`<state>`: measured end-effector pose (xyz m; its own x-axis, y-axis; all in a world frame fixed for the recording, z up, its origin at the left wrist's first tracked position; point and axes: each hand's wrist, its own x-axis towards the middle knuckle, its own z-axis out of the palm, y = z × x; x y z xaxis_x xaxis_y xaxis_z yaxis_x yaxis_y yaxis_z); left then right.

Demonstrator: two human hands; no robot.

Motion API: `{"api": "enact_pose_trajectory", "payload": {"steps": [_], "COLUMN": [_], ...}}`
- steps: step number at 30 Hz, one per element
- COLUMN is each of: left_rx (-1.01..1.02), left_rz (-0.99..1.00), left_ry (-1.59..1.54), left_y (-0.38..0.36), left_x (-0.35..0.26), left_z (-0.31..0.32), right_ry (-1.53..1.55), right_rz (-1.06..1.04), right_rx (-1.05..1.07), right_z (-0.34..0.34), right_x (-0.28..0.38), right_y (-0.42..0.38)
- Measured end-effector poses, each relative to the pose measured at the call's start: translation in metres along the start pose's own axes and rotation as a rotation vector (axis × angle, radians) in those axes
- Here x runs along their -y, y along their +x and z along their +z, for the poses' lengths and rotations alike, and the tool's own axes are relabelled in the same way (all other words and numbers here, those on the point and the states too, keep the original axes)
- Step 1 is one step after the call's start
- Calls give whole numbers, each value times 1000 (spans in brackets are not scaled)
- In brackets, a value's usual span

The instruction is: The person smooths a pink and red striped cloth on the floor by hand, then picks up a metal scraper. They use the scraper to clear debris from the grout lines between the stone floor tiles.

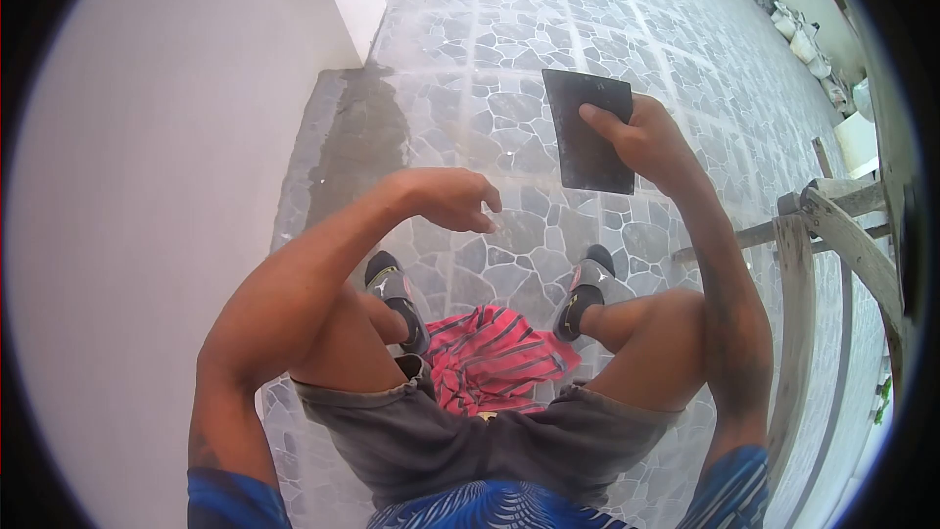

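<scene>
My right hand (pixel 641 142) grips a dark rectangular sheet (pixel 594 152) by its right side, thumb across the front and the other fingers hidden behind. The sheet looks thin and fairly stiff, with a few pale specks; its exact kind does not show. My left hand (pixel 452 198) hovers over the floor between my knees, to the left of the sheet and apart from it. Its fingers are loosely bent, with a gap to the thumb and nothing visible between them. On the floor between my feet lies a crumpled pink striped cloth (pixel 494 358).
Close on my left rises a pale wall (pixel 147 186), with a damp dark strip (pixel 357 142) along its foot. Stone-patterned flooring (pixel 509 29) stretches ahead. At right stands a wooden frame (pixel 793 333). White bags (pixel 805 44) line the far right wall.
</scene>
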<state>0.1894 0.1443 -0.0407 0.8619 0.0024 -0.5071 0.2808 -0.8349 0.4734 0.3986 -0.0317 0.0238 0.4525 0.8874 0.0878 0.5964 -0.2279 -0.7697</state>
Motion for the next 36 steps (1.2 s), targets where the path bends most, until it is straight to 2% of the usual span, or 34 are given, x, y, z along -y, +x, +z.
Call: {"api": "enact_pose_trajectory", "payload": {"steps": [36], "left_rx": [-2], "left_rz": [8], "left_ry": [58], "left_y": [-1], "left_x": [-1], "left_z": [-1], "right_ry": [-102], "right_rz": [-37], "right_rx": [6], "right_z": [1], "right_x": [2], "right_y": [1]}}
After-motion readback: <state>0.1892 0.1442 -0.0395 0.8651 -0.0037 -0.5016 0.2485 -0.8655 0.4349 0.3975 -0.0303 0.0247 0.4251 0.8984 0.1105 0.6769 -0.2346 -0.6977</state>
